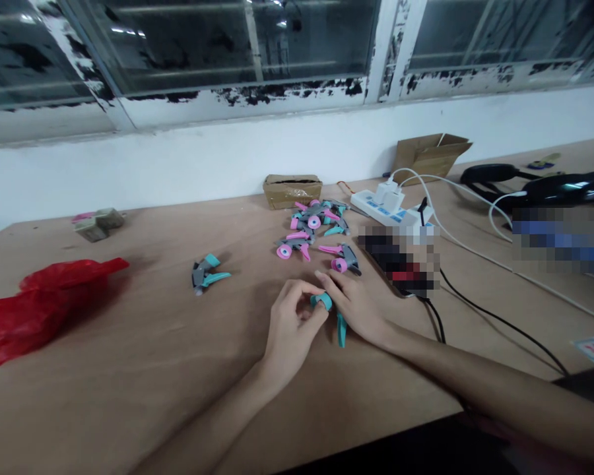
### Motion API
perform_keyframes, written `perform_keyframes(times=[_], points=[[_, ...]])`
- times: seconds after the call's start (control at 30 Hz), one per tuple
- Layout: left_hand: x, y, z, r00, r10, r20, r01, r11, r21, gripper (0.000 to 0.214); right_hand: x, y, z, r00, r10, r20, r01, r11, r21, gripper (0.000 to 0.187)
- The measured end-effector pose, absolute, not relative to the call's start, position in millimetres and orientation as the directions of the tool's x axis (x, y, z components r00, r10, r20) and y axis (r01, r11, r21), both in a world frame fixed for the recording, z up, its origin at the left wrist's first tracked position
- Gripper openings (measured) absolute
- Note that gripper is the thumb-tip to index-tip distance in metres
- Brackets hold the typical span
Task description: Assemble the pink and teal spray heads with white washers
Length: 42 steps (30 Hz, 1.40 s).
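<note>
My left hand (293, 324) and my right hand (355, 305) meet at the middle of the wooden table (153, 369), both pinching a teal spray-nozzle part (327, 305) whose trigger points down toward me. Fingers of both hands are curled round it. Just beyond my hands lies a pile of grey spray heads with pink and teal parts (317, 231). One grey and teal spray head (206, 272) lies alone to the left.
A red plastic bag (39, 303) lies at the left. A small cardboard box (292, 190) and an open box (430, 155) stand by the wall. A white power strip (391, 206) with cables (495, 316), and dark devices, lie at the right.
</note>
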<state>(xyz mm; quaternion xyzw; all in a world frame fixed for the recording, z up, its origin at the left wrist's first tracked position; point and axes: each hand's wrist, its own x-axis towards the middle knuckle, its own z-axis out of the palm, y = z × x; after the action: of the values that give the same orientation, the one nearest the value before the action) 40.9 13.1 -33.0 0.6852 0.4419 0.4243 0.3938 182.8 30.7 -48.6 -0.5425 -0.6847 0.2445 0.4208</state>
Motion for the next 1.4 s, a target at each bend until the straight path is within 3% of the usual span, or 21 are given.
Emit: perform_keyframes(times=[0.4,0.8,1.1,1.4], points=[[43.5,12.6,-33.5,0.195,0.947,0.255,0.243,-0.299,0.923,0.008,180.1,25.8,-44.6,-0.071,0.956,0.285,0.532,0.278,-0.8,0.031],[35.9,19.3,-28.1,0.338,0.932,0.134,0.129,-0.187,0.974,0.012,181.8,27.7,-47.5,-0.036,0.958,0.285,0.478,0.267,-0.836,0.034],[39.8,20.2,-33.5,0.298,0.943,0.15,0.133,-0.197,0.971,0.006,182.1,27.1,-45.1,-0.061,0.96,0.274,0.519,0.265,-0.812,0.031],[41.2,21.8,-34.2,0.309,0.943,0.12,0.018,-0.132,0.991,0.01,181.8,28.8,-47.9,-0.054,0.956,0.289,0.508,0.276,-0.816,0.033]])
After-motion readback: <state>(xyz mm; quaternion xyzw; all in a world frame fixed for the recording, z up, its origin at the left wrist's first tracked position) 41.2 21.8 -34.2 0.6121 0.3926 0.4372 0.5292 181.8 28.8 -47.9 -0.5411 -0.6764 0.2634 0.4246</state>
